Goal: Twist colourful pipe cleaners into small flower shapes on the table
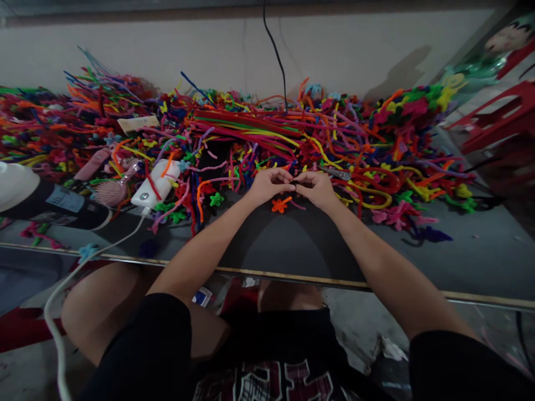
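My left hand (267,187) and my right hand (316,189) meet fingertip to fingertip above the dark table (288,245). Both are closed in a pinch, and what lies between the fingers is too small and dark to name. Just below them an orange pipe-cleaner flower (281,205) lies on the table, beside a short purple stem. A green pipe-cleaner flower (216,199) rests to the left of my left hand. Beyond my fingers stretches a bundle of long red, yellow and green pipe cleaners (254,131). Scissors with red handles (382,181) lie right of my right hand.
Heaped pipe cleaners and flowers run along the wall. At left are a white power bank (156,184) with a cable, a pink hairbrush (111,192) and a large bottle (54,200) on its side. A black cord (276,50) hangs behind; a red chair (497,114) stands at right.
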Demonstrator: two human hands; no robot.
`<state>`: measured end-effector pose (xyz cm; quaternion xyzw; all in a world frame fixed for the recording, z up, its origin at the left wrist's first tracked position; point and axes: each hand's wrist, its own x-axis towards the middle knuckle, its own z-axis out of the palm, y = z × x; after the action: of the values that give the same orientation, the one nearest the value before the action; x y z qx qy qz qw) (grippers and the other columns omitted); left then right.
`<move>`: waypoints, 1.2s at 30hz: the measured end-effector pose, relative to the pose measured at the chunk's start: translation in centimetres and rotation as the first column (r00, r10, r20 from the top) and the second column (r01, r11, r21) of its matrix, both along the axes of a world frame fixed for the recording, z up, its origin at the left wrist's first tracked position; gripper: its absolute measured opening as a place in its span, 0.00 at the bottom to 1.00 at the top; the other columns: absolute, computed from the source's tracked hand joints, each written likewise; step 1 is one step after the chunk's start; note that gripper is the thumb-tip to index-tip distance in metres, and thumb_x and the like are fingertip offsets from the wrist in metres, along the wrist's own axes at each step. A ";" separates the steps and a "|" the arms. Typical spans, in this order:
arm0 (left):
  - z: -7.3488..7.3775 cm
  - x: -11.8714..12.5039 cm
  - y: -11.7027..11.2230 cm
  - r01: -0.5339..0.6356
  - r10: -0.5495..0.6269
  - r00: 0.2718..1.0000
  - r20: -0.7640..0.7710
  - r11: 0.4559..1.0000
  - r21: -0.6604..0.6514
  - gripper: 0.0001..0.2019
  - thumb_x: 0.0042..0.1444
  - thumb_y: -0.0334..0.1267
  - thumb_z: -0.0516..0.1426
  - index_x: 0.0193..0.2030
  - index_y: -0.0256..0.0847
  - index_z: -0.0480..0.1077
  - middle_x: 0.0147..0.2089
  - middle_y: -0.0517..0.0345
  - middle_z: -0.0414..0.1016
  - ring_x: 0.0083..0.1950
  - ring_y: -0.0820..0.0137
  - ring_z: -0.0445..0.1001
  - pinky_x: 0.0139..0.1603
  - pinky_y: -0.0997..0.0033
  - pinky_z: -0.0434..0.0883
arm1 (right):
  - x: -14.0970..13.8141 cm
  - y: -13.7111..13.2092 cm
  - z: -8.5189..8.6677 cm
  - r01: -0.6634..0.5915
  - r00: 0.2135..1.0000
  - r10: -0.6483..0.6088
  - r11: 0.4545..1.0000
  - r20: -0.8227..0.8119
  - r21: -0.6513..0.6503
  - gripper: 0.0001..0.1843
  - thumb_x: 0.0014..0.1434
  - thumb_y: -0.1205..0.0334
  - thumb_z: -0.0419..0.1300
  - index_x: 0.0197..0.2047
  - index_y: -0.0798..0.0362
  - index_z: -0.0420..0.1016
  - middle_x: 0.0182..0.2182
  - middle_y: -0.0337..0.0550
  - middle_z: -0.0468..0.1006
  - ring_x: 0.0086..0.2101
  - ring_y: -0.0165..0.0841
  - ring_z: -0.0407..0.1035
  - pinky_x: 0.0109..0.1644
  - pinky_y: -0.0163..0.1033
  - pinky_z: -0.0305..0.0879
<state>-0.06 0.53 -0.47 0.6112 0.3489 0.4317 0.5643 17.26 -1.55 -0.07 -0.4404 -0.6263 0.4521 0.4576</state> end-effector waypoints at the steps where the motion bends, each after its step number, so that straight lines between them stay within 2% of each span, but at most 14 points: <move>1: -0.1 0.0 0.0 -0.007 0.007 1.000 -0.010 1.000 0.011 0.18 0.35 0.38 0.71 0.32 0.35 0.71 0.27 0.64 0.72 0.23 0.82 0.69 0.26 0.79 0.68 | 0.0 0.0 0.0 0.002 1.000 -0.002 1.000 -0.002 -0.002 0.15 0.41 0.53 0.70 0.29 0.54 0.76 0.22 0.38 0.76 0.19 0.26 0.67 0.25 0.35 0.68; 5: -0.1 0.1 -0.3 -0.045 0.052 0.996 -0.076 0.994 0.095 0.16 0.41 0.40 0.68 0.35 0.35 0.72 0.27 0.62 0.73 0.24 0.81 0.68 0.27 0.77 0.68 | 0.0 0.1 -0.1 0.018 1.000 -0.018 1.000 -0.002 -0.009 0.15 0.42 0.52 0.69 0.28 0.53 0.75 0.21 0.37 0.75 0.18 0.26 0.66 0.23 0.35 0.66; 9: 0.0 0.0 -0.9 -0.074 0.139 0.970 -0.200 0.951 0.300 0.14 0.53 0.44 0.62 0.43 0.38 0.75 0.30 0.60 0.75 0.26 0.78 0.69 0.30 0.77 0.67 | -0.1 0.4 -0.5 0.066 0.998 -0.066 0.998 0.015 -0.017 0.14 0.47 0.51 0.66 0.28 0.52 0.72 0.17 0.35 0.72 0.17 0.26 0.64 0.20 0.33 0.60; 13: -0.2 0.0 -1.0 -0.005 0.146 0.944 -0.295 0.903 0.430 0.19 0.51 0.44 0.64 0.50 0.43 0.75 0.32 0.61 0.76 0.30 0.76 0.71 0.35 0.76 0.68 | -0.2 0.5 -0.6 0.073 0.997 -0.072 0.997 0.012 -0.020 0.12 0.49 0.53 0.65 0.27 0.52 0.71 0.16 0.34 0.70 0.16 0.26 0.63 0.19 0.33 0.58; 19: -0.1 0.0 -1.0 -0.060 0.189 0.934 -0.304 0.920 0.387 0.18 0.52 0.42 0.64 0.50 0.42 0.75 0.31 0.60 0.77 0.30 0.76 0.72 0.35 0.75 0.69 | -0.1 0.5 -0.6 0.027 0.999 -0.028 0.999 -0.030 -0.040 0.14 0.51 0.48 0.63 0.30 0.51 0.75 0.18 0.37 0.73 0.18 0.27 0.64 0.20 0.35 0.58; 23: -0.1 0.1 -0.9 -0.103 0.185 0.956 -0.227 0.939 0.330 0.16 0.53 0.41 0.63 0.48 0.41 0.74 0.30 0.61 0.76 0.27 0.76 0.72 0.34 0.75 0.70 | 0.0 0.6 -1.0 -0.006 0.999 0.005 1.000 -0.034 -0.018 0.16 0.51 0.48 0.63 0.37 0.50 0.78 0.22 0.38 0.76 0.19 0.29 0.66 0.21 0.36 0.61; 26: -0.1 0.1 -0.7 -0.136 0.199 0.960 -0.196 0.946 0.295 0.14 0.53 0.42 0.63 0.46 0.40 0.74 0.28 0.62 0.75 0.25 0.77 0.71 0.32 0.75 0.70 | -0.1 0.3 -1.3 0.004 0.999 -0.007 0.998 0.039 0.067 0.20 0.50 0.49 0.65 0.44 0.50 0.78 0.28 0.40 0.80 0.26 0.33 0.72 0.30 0.40 0.70; 29: -0.1 0.1 -0.6 -0.152 0.213 0.957 -0.194 0.946 0.287 0.13 0.54 0.43 0.62 0.44 0.39 0.74 0.27 0.62 0.75 0.24 0.77 0.71 0.31 0.76 0.69 | -0.3 -0.2 -1.3 0.041 0.987 -0.063 0.987 0.145 0.155 0.22 0.52 0.49 0.64 0.47 0.50 0.78 0.32 0.43 0.82 0.32 0.36 0.76 0.39 0.44 0.73; 33: 0.0 0.0 -0.6 -0.160 0.228 0.953 -0.198 0.937 0.312 0.12 0.54 0.42 0.62 0.43 0.40 0.76 0.26 0.62 0.75 0.24 0.77 0.71 0.30 0.77 0.69 | -0.3 -0.5 -0.9 0.042 0.967 -0.093 0.976 0.237 0.212 0.18 0.58 0.51 0.60 0.48 0.50 0.78 0.30 0.42 0.82 0.30 0.36 0.76 0.38 0.44 0.74; 36: 0.0 -0.1 -0.6 -0.158 0.229 0.953 -0.200 0.934 0.320 0.11 0.55 0.41 0.61 0.43 0.40 0.77 0.28 0.61 0.77 0.24 0.77 0.72 0.30 0.77 0.69 | -0.2 -0.4 -0.8 0.018 0.954 -0.087 0.972 0.287 0.234 0.14 0.59 0.54 0.58 0.42 0.50 0.80 0.28 0.41 0.81 0.29 0.35 0.76 0.36 0.41 0.73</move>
<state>-0.13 -0.08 -0.50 0.6987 0.4023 0.4581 0.3742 17.04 -1.99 -0.84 -0.4639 -0.7236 0.2937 0.4183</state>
